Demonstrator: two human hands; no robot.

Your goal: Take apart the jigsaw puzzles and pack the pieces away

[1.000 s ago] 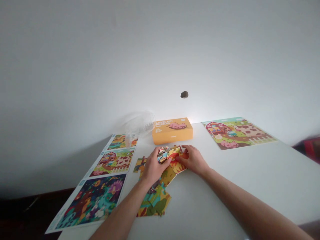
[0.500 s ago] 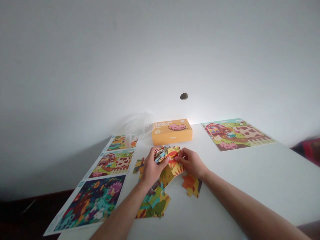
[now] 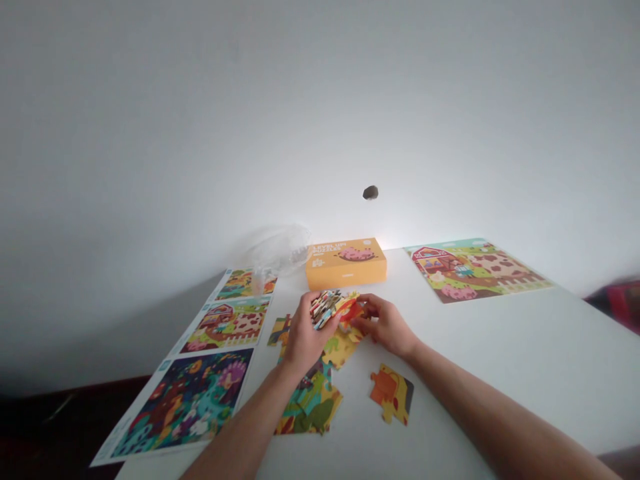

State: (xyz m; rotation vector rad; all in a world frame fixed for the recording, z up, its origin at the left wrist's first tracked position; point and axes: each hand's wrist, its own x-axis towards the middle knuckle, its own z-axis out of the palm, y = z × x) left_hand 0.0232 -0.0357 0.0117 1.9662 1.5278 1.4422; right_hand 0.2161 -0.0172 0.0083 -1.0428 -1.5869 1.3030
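Note:
A thick stack of jigsaw puzzle pieces (image 3: 327,309) rests in my left hand (image 3: 304,339), fingers closed around it and thumb across the front. My right hand (image 3: 390,328) pinches the stack's right side, at a red and yellow piece (image 3: 349,311). Below my hands, partly covered by the left one, lie several green and yellow puzzle pieces (image 3: 314,402) on the white table. A yellow piece (image 3: 340,348) shows just under the stack. Apart from these, an orange and yellow piece (image 3: 393,393) lies to the right, near my right forearm.
An orange puzzle box (image 3: 346,270) stands behind my hands, beside a crumpled clear plastic bag (image 3: 280,250). Along the left edge runs a sheet with three printed pictures (image 3: 187,400). A farm picture (image 3: 477,270) lies at the back right, by the wall (image 3: 320,120).
The loose orange and yellow piece has slid nearer to me and slightly right, away from my hands. The front piece at the stack has tilted between my fingers.

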